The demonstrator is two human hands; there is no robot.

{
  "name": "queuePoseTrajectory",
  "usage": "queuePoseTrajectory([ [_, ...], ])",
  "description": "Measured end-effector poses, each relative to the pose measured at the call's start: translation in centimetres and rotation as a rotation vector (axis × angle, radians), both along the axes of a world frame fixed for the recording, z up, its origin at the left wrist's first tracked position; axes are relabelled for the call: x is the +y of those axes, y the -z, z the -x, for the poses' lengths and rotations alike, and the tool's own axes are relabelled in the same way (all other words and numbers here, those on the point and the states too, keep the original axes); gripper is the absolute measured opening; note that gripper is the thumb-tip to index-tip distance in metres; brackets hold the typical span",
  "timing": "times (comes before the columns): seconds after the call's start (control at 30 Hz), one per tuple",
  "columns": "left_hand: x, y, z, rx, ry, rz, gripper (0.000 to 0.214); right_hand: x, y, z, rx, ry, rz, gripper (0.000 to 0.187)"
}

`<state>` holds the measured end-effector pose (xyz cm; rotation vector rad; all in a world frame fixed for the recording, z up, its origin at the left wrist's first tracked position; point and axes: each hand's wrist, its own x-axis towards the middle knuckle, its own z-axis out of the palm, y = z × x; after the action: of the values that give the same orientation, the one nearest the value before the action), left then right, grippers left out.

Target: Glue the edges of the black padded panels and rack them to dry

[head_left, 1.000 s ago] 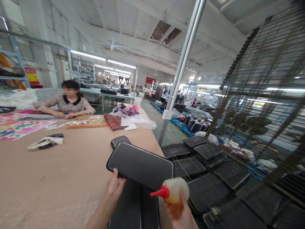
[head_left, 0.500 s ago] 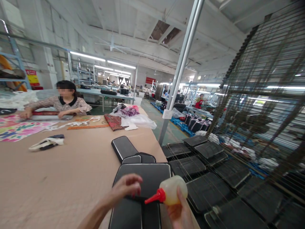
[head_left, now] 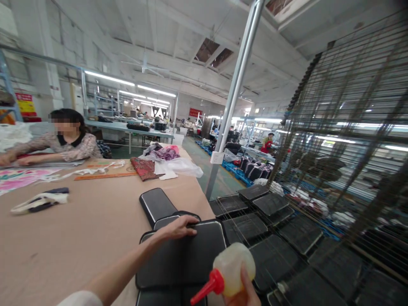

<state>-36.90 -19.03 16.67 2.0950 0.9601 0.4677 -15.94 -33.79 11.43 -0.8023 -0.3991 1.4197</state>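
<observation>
A wide tan table [head_left: 79,238] fills the left of a long workshop lit by tube lamps. At the table's far end a seated person [head_left: 68,142] leans over printed cloth; off the table's right edge rise a steel post [head_left: 234,93] and a wire rack [head_left: 318,204] that carries dark panels. On the table's near right corner lies a black panel [head_left: 191,263], a rounded rectangle with pale edging. The left hand [head_left: 178,227] rests unclenched on it, fingers flat at its far edge. Over that same corner, the right hand [head_left: 244,295] grasps a translucent glue bottle [head_left: 234,267] with a red nozzle.
</observation>
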Motion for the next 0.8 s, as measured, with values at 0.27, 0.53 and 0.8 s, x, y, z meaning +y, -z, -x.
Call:
queuePoseTrajectory([
  [0.27,-1.7,-4.9,2.5,0.057,0.112,0.027,0.043,0.4,-6.1,-5.2,-0.096,0.48,-0.083,0.058],
  [0.53,-3.2,-7.1,3.3,0.123,0.257,0.09,0.037,1.3,-9.7,-5.0,-0.419,0.466,-0.254,0.061],
  [0.8,-3.0,-7.5,3.2,0.107,0.31,0.176,0.037,1.3,-8.1,-6.3,-0.465,0.42,-0.28,0.06],
])
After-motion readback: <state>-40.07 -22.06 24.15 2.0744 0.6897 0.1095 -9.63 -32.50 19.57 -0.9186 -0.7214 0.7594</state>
